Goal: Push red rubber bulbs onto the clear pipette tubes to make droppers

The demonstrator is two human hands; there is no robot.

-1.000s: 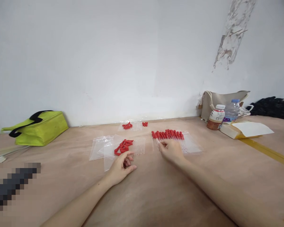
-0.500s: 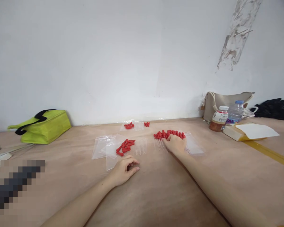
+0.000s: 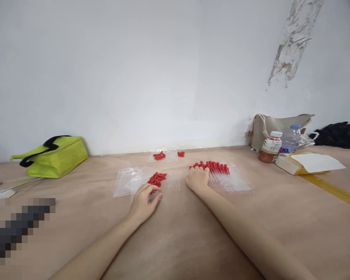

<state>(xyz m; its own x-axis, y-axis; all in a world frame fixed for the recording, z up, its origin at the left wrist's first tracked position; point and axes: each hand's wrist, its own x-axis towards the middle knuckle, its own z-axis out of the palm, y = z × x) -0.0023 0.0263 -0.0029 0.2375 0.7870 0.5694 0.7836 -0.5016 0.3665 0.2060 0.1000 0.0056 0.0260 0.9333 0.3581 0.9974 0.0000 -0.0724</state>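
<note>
My left hand (image 3: 144, 202) rests low at the near edge of a pile of loose red rubber bulbs (image 3: 157, 179); its fingers are curved, with a gap between thumb and forefinger. Beneath the pile are clear plastic bags (image 3: 126, 179). To the right of it lies a row of thin clear tubes (image 3: 173, 182). My right hand (image 3: 197, 179) covers the left end of a row of red-capped droppers (image 3: 218, 167), knuckles up, its fingertips hidden. The droppers' clear stems (image 3: 221, 182) point toward me, partly over another clear bag (image 3: 241, 181).
Farther back, more red bulbs (image 3: 159, 156) lie on a clear bag near the wall. A lime-green bag (image 3: 60, 155) stands at left. On the right are a brown drink bottle (image 3: 270, 147), a clear bottle (image 3: 291, 138), a beige bag (image 3: 262, 126) and a box with paper (image 3: 291, 163).
My right hand has slid left along the dropper row, uncovering its right part. My left hand has moved left and slightly away from me, covering the near part of the red bulb pile.
</note>
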